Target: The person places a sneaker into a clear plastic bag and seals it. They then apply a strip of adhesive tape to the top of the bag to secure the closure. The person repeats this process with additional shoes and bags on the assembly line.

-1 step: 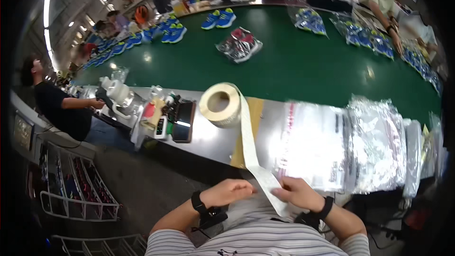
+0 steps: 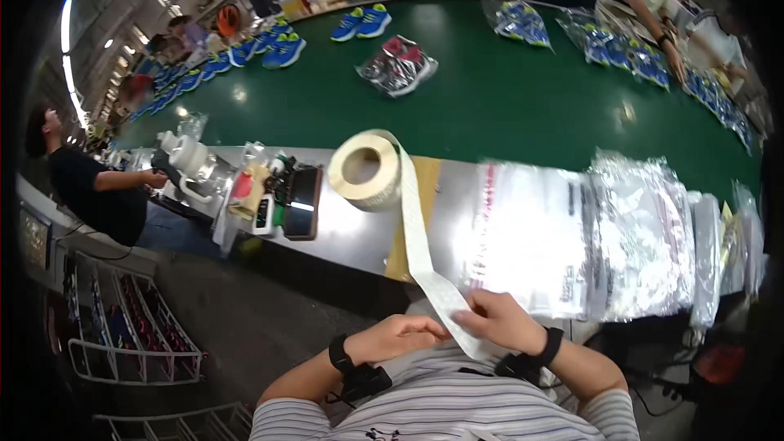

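A large roll of off-white label tape (image 2: 341, 177) rests on its side on the metal ledge in front of me. From it a strip of pale labels (image 2: 419, 257) runs down over the ledge's edge towards my body. My right hand (image 2: 500, 322) pinches this strip between thumb and fingers near its lower end. The tail hangs below, in front of my striped shirt. My left hand (image 2: 400, 336) is just left of the strip, fingers loosely bent and reaching towards its edge; nothing shows in it.
Clear plastic bags (image 2: 531, 237) lie stacked on the ledge at right. Left of the roll are a dark phone-like device (image 2: 303, 204) and small bottles. Beyond, the green belt (image 2: 302, 110) carries blue shoes (image 2: 362, 23) and a bagged red item (image 2: 398, 65). A person (image 2: 90, 171) stands at left.
The whole scene has shifted slightly left and up in the picture. My left hand has come a little closer to the strip. My right hand keeps its pinch.
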Demonstrator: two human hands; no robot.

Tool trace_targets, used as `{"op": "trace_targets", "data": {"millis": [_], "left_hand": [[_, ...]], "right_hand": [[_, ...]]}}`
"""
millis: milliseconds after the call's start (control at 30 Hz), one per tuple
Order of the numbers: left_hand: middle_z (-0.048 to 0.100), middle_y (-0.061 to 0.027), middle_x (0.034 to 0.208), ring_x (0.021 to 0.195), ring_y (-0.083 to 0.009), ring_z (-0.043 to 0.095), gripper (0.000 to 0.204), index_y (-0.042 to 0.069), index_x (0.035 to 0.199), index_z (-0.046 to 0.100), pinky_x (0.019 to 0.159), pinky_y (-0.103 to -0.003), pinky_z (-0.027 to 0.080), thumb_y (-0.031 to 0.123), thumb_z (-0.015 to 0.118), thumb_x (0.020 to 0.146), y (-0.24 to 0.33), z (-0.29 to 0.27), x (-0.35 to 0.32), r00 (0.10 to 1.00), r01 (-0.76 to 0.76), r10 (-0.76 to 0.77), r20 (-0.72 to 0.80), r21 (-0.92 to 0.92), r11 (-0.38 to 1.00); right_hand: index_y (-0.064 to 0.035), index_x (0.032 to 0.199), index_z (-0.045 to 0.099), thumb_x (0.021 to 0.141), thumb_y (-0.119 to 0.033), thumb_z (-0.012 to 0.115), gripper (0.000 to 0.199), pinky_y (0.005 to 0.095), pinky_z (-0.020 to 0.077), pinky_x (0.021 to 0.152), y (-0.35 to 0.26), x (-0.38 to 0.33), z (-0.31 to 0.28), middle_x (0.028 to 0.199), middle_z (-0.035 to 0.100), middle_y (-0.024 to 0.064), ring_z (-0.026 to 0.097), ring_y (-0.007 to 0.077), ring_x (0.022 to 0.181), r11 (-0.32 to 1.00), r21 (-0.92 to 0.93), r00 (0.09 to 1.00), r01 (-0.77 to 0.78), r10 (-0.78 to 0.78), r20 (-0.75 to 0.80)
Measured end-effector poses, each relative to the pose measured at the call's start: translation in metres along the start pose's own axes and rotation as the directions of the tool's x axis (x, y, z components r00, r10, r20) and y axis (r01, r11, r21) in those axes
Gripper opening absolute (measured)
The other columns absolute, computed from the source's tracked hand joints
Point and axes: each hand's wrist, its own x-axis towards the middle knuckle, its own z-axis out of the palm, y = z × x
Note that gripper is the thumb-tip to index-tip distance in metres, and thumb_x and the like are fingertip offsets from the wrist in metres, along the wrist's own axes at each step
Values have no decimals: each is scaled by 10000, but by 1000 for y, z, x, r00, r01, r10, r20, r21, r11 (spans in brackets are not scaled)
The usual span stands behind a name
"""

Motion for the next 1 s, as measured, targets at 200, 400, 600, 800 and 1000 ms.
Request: {"op": "trace_targets", "data": {"millis": [200,400,600,800,1000], "left_hand": [[645,-81,899,761,-129,616,181,-23,1067,583,701,-251,506,109,497,977,-10,16,22,960,-10,-41,-276,-179,984],[627,-53,877,668,-96,566,152,19,1041,552,601,-228,454,136,468,989,1,1,30,901,-194,22,-434,-356,914],[621,-65,904,794,-108,620,142,4,1025,519,705,-252,518,131,461,996,5,7,32,785,-252,101,-611,-166,953],[616,-96,1004,859,-120,625,151,-8,1066,491,757,-269,538,117,433,1006,3,9,24,764,-318,137,-631,-183,930],[613,-90,964,798,-94,605,131,-15,1084,481,690,-239,519,44,483,967,1,11,18,707,-258,223,-671,50,965]], "right_hand": [[-13,967,574,983,-243,539,233,250,427,608,6,8,5,767,557,-16,479,82,676,884,445,989,144,-145,-32],[-25,995,586,942,-147,565,134,246,441,632,27,-11,-4,784,590,13,538,100,716,963,267,993,-29,-4,119],[-26,940,615,853,-147,658,155,328,512,620,9,-13,14,794,621,96,624,237,710,759,-535,876,371,-477,-69],[-45,1007,608,873,-282,654,276,343,504,596,8,11,18,877,603,103,629,235,749,881,-267,913,391,-408,-11],[-45,906,590,857,-238,677,217,387,472,552,13,22,30,707,604,133,602,330,626,970,25,953,242,-233,-192]]}}
